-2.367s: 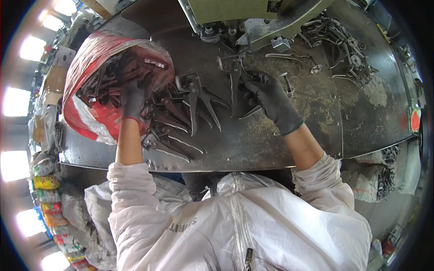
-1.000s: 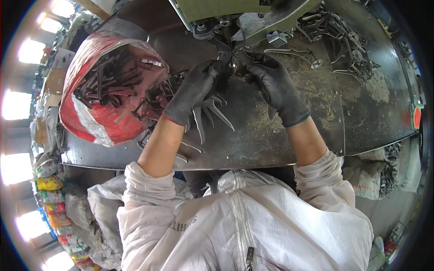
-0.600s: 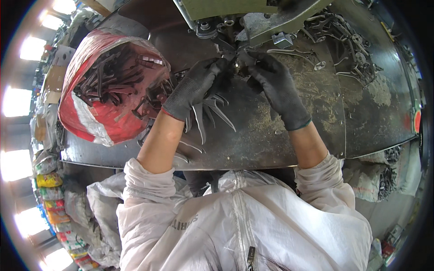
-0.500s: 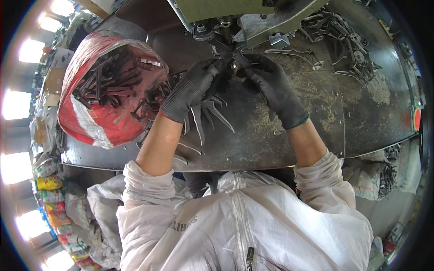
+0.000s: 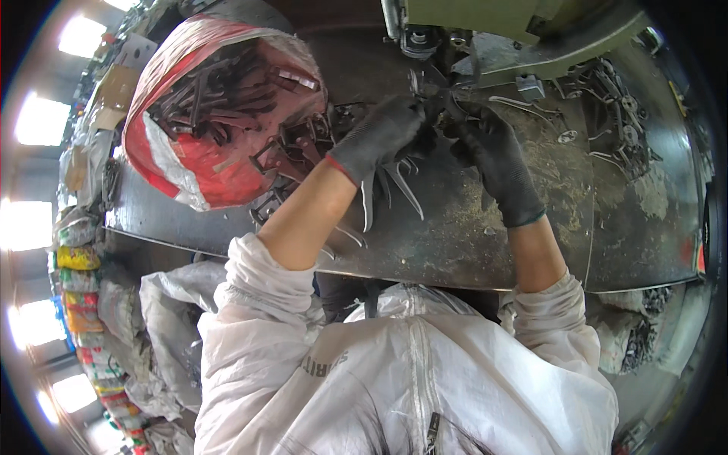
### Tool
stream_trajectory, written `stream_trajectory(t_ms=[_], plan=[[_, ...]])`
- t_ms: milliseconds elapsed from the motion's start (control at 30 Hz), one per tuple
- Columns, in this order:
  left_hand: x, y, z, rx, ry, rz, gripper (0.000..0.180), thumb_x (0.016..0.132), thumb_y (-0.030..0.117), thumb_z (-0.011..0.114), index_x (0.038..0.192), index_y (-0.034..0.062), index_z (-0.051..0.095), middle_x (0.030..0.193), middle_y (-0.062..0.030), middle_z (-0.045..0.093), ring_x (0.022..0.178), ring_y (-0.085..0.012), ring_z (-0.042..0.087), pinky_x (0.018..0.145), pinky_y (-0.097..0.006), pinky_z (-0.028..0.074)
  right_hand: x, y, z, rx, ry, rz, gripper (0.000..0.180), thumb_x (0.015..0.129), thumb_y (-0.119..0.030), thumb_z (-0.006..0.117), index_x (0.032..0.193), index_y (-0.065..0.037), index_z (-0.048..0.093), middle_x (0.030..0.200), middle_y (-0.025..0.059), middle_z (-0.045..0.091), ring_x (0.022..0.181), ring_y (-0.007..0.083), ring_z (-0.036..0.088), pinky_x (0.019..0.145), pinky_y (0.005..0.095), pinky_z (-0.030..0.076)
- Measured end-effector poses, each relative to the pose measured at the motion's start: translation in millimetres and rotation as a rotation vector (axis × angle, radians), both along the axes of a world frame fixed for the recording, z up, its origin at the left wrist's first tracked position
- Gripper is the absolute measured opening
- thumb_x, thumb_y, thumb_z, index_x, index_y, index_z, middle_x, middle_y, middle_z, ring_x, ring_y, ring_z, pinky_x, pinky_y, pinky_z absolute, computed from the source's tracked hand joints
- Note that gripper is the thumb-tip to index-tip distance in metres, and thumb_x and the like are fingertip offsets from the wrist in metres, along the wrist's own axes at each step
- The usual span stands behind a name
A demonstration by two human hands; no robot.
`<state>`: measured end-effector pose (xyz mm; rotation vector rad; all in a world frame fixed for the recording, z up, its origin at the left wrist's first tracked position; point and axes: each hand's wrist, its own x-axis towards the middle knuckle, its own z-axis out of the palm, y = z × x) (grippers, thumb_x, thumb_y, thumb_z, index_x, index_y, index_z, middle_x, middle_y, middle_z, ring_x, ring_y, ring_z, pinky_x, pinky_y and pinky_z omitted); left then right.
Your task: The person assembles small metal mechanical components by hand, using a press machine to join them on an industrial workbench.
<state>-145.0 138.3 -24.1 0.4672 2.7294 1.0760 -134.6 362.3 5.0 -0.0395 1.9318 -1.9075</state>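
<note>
Both my hands wear dark grey work gloves and meet at the far middle of the bench, just under the machine's working parts. My left hand (image 5: pixel 388 135) is closed, its thumb and fingers pinching a dark metal piece with curved arms (image 5: pixel 453 108). My right hand (image 5: pixel 497 161) is closed on the right side of that piece, with its fingertips curled in. The gloves partly hide it, so its full shape cannot be made out. Several curved metal handles (image 5: pixel 408 193) lie on the bench under and beside my left wrist.
A green machine (image 5: pixel 474 19) overhangs the far edge. At the left, a red and white sack (image 5: pixel 163 171) holds many dark metal parts. Loose metal handles (image 5: pixel 618 114) are heaped at the far right beside a small metal block (image 5: pixel 529 87). Grit marks the metal bench top (image 5: pixel 455 243).
The whole view has swung, so bench, sack and machine sit farther right in it. Both hands stay by the machine's working parts with the dark metal piece between them.
</note>
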Motion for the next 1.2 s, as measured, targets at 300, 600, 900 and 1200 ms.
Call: stream_trajectory(t_ms=[300,600,900,1200], plan=[[14,-70,70,-0.519,0.554,0.323,0.025,0.094,0.023,0.064,0.108,0.0042,0.073,0.101,-0.0225,0.072,0.093,-0.0412,0.07,0.083,-0.051,0.055,1,7,-27,-0.065,0.0,-0.022,0.032,0.104,-0.01,0.059,0.134,0.002,0.058,0.098,0.0057,0.069,0.075,0.0101,0.065,0.063,0.0245,0.053],[35,-317,-34,-1.011,0.186,0.559,0.041,0.081,0.025,0.077,0.119,0.0095,0.072,0.123,-0.0262,0.067,0.111,-0.0422,0.067,0.094,-0.052,0.053,1,4,-30,-0.097,0.024,-0.051,0.036,0.104,-0.013,0.062,0.137,0.001,0.058,0.099,0.0077,0.072,0.076,0.0111,0.067,0.065,0.0259,0.055],[43,-278,-1,-0.452,0.296,0.502,0.03,0.098,0.012,0.055,0.126,0.011,0.067,0.106,-0.0209,0.07,0.102,-0.0402,0.069,0.089,-0.049,0.053,11,13,-29,-0.04,-0.103,0.016,0.042,0.104,-0.016,0.064,0.142,-0.002,0.055,0.104,0.0085,0.072,0.077,0.0102,0.068,0.067,0.0253,0.057],[70,-92,118,-0.102,0.385,0.303,0.03,0.092,0.018,0.077,0.114,0.0049,0.063,0.096,-0.0127,0.068,0.082,-0.0242,0.064,0.08,-0.038,0.055,12,19,-34,-0.107,-0.108,-0.009,0.042,0.104,-0.009,0.061,0.145,-0.002,0.054,0.108,0.0092,0.071,0.077,0.013,0.07,0.066,0.0278,0.061]])
